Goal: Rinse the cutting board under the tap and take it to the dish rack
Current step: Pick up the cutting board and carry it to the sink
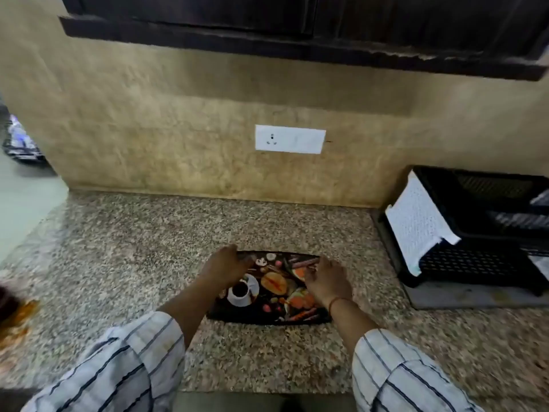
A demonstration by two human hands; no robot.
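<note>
Board (269, 288) lies flat on the bench (118, 248), with the rack (475, 260) at its 3 o'clock. Left hand (225, 270) grips the board's 11 o'clock corner, fingers curled over it. Right hand (326, 281) rests curled at its 2 o'clock edge; I cannot tell its grip.

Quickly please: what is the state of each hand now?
Left hand: on the cutting board's left end; grip cannot be told.
Right hand: on its right end; likewise unclear.

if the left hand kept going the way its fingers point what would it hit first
The left hand, on the far left corner of the cutting board, points away, slightly right. Past the board only bare counter shows, so probably the wall below the socket comes first, though depth is unclear.
</note>
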